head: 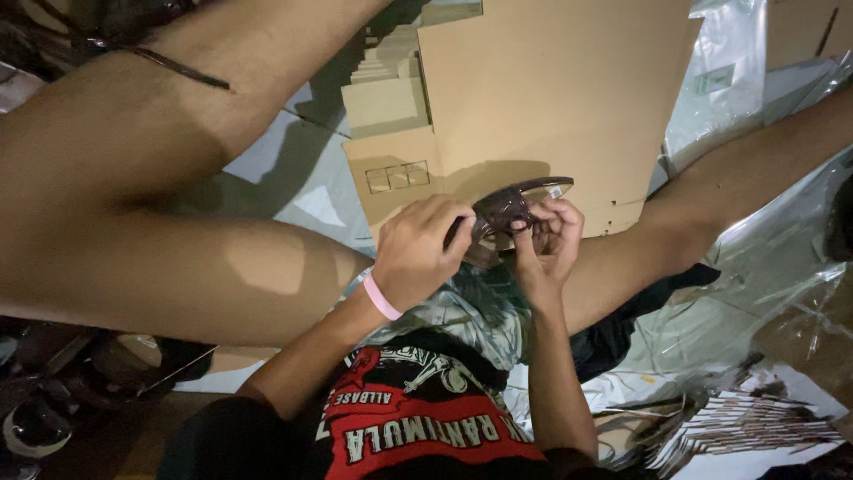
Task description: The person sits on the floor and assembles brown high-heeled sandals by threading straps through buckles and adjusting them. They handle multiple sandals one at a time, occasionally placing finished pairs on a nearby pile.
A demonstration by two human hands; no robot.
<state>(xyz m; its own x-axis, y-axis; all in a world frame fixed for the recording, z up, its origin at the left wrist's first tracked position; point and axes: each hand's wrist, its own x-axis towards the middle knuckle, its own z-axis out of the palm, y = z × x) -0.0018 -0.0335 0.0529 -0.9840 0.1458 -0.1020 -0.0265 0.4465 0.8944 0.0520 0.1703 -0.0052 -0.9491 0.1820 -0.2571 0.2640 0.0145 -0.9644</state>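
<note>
My left hand (418, 253), with a pink band on its wrist, and my right hand (551, 236) meet in front of my chest. Both grip a pair of dark, brown-tinted glasses (508, 209). The left fingers close around one end of the frame. The right fingertips pinch the other end near the lens. One curved arm of the glasses (542, 187) sticks out to the upper right, with a small pale sticker at its tip. The hands hide part of the frame.
My bare legs spread out to the left (178, 258) and right (737, 187). Flat brown cardboard boxes (533, 89) lie just beyond the hands. Clear crinkled plastic bags (764, 293) cover the floor at right, with a stack of printed sheets (755, 427) at lower right.
</note>
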